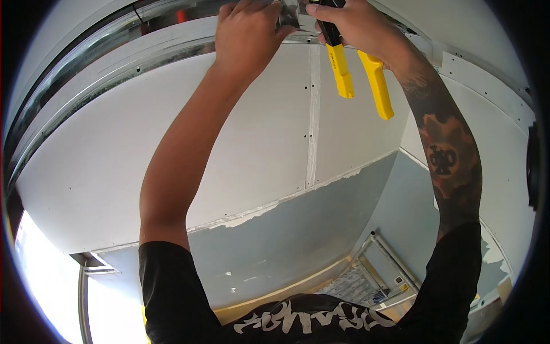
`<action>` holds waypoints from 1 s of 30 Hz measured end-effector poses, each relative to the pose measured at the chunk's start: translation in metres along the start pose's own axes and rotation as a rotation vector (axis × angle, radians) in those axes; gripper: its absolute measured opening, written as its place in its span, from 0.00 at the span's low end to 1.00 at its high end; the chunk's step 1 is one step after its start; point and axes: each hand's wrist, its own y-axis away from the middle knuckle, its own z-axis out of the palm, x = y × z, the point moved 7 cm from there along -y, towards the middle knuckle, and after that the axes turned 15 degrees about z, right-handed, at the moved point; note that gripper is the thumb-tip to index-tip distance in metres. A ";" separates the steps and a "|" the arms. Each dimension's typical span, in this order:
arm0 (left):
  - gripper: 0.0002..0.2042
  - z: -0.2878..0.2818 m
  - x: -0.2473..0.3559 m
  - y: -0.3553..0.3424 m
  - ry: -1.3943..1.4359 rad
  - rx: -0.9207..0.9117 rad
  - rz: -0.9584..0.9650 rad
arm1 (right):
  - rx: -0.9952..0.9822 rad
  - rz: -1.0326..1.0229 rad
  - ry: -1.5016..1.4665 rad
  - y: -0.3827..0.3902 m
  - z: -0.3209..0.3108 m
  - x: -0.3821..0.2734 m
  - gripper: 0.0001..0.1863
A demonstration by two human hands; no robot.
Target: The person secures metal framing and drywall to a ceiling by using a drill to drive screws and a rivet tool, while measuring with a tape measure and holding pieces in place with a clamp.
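Observation:
Both my arms reach up to the top of the view. My left hand (249, 34) has its fingers curled over a shiny metal channel (197, 49) along the ceiling edge, with the thumb pointing right. My right hand (366, 28) is closed around tin snips (342, 74) with yellow and black handles. One yellow handle hangs down below the fingers, and the other slants away near the wrist. Between the hands sits a bent bit of metal (290, 17). The snips' jaws are hidden or cut off by the upper edge.
White plasterboard (252, 132) with screw heads and a vertical joint strip (313, 114) covers the upper wall. Below it is a grey-blue wall (286, 235) with a ragged paint edge. A metal tube frame (395, 261) stands at lower right. Bright light fills an opening (48, 275) at lower left.

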 end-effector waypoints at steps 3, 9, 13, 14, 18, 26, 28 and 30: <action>0.15 -0.009 0.007 -0.004 0.061 0.058 0.033 | 0.004 0.030 0.048 0.001 0.004 0.001 0.18; 0.17 -0.004 0.007 -0.003 0.041 0.053 0.026 | 0.093 0.019 0.169 -0.007 0.008 0.006 0.19; 0.17 -0.005 0.007 -0.004 0.049 0.041 -0.004 | 0.118 -0.010 0.156 -0.008 0.008 0.009 0.20; 0.18 -0.006 0.007 -0.004 0.058 0.036 -0.028 | 0.118 -0.011 0.158 -0.008 0.005 0.008 0.20; 0.19 -0.009 0.018 -0.001 -0.040 -0.044 -0.062 | 0.105 0.053 0.252 -0.013 0.008 0.006 0.21; 0.28 0.078 0.106 0.034 1.244 0.199 -0.888 | 0.139 -0.011 0.194 -0.023 0.010 0.011 0.24; 0.32 0.124 0.130 0.020 1.980 0.566 -1.031 | 0.210 0.033 0.301 -0.031 0.017 0.013 0.25; 0.31 0.136 0.144 0.007 2.072 0.665 -1.021 | 0.283 -0.021 0.318 -0.041 0.016 0.019 0.26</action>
